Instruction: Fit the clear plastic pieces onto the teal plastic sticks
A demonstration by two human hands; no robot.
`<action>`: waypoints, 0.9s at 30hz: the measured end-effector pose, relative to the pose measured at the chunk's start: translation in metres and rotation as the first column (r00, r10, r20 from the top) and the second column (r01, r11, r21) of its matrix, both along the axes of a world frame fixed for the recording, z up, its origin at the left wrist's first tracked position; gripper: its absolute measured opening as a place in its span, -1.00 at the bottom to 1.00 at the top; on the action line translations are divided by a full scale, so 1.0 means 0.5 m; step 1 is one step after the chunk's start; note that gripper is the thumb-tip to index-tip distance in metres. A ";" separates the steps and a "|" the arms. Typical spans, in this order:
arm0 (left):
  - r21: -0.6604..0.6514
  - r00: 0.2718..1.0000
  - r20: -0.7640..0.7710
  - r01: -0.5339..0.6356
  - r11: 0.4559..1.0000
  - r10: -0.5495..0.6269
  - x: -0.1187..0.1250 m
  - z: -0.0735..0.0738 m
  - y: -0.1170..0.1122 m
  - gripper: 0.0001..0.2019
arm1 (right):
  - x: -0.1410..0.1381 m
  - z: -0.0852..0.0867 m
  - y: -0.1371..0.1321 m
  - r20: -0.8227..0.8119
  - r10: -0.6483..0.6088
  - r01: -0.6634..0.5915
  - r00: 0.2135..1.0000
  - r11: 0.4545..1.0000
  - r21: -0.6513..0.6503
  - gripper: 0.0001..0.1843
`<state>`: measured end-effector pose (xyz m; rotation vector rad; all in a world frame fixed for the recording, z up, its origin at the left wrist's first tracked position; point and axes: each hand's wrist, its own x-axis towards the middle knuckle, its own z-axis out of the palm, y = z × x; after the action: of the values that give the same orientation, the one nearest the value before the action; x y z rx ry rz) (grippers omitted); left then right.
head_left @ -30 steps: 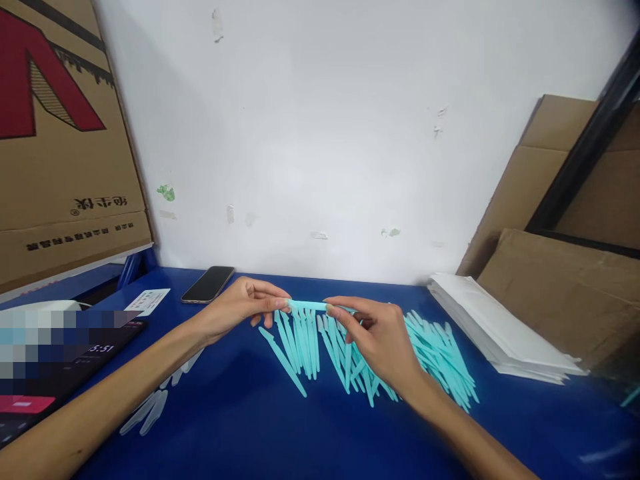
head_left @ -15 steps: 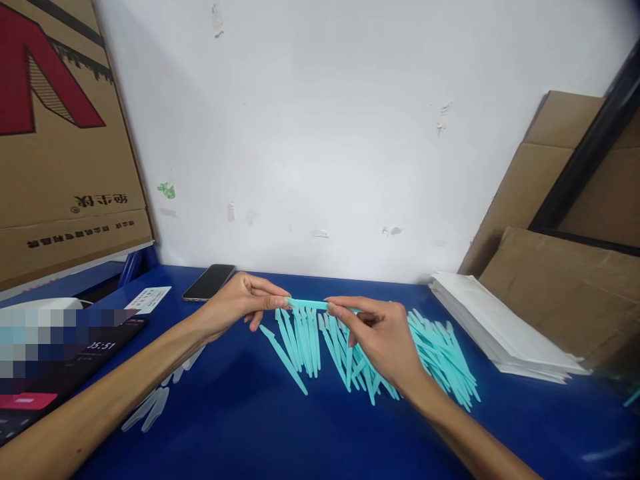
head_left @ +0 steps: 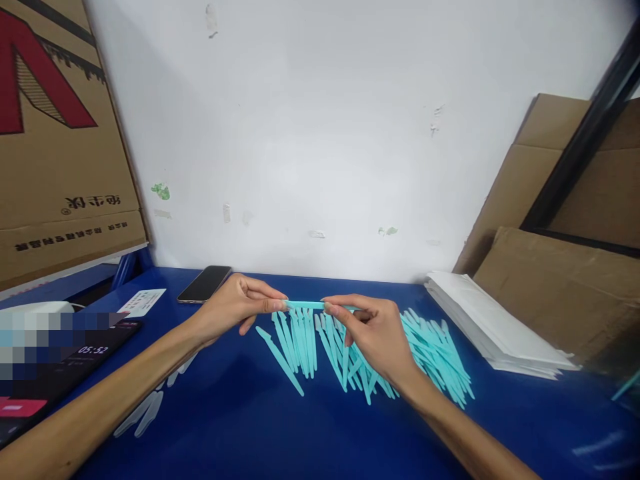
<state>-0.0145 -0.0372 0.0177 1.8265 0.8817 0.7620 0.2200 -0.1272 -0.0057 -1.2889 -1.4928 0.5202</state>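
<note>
A turquoise eyebrow razor is stretched level between my two hands above the table. My left hand pinches its left end between thumb and fingertips. On the other end, my right hand closes with thumb and index finger, and part of the handle is hidden behind those fingers. Below lie more turquoise razors: one apart, a small row, and a larger heap partly covered by my right hand. Translucent blade caps rest on the table beside my left forearm.
A phone lies at the back left, near a printed card. A second device with a lit clock display is at the left edge. White paper sheets are stacked right, before cardboard. A printed carton stands left.
Both hands keep the same pinch on the razor. The whole view has shifted slightly, so things appear a little further left; the clock display went from 05:51 to 05:52.
</note>
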 end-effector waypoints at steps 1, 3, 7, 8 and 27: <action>-0.001 1.000 -0.001 -0.003 1.000 0.003 0.000 -0.001 -0.001 -0.75 | 0.000 0.001 0.000 0.006 0.000 0.000 1.000 1.000 -0.003 -0.70; 0.003 1.000 -0.002 -0.005 1.000 0.005 0.000 -0.002 -0.001 -0.75 | 0.003 0.003 0.003 0.021 0.002 -0.002 1.000 1.000 -0.013 -0.70; 0.035 0.999 -0.040 0.015 0.999 -0.013 0.000 -0.003 0.004 -0.75 | 0.019 0.012 0.010 0.074 0.080 -0.076 0.994 0.995 -0.058 -0.71; 0.050 0.998 -0.056 0.024 0.998 -0.021 0.000 -0.003 0.006 -0.74 | 0.023 0.015 0.011 0.104 0.114 -0.106 0.988 0.991 -0.078 -0.72; 0.528 0.848 -0.529 0.333 0.781 -0.004 0.025 -0.034 -0.030 -0.71 | 0.022 -0.013 0.013 0.662 0.106 0.084 0.742 0.965 -0.248 -0.80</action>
<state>-0.0019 -0.0521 0.0008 2.7356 0.8153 0.4648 0.2310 -0.1208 -0.0120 -1.8043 -2.0787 0.2610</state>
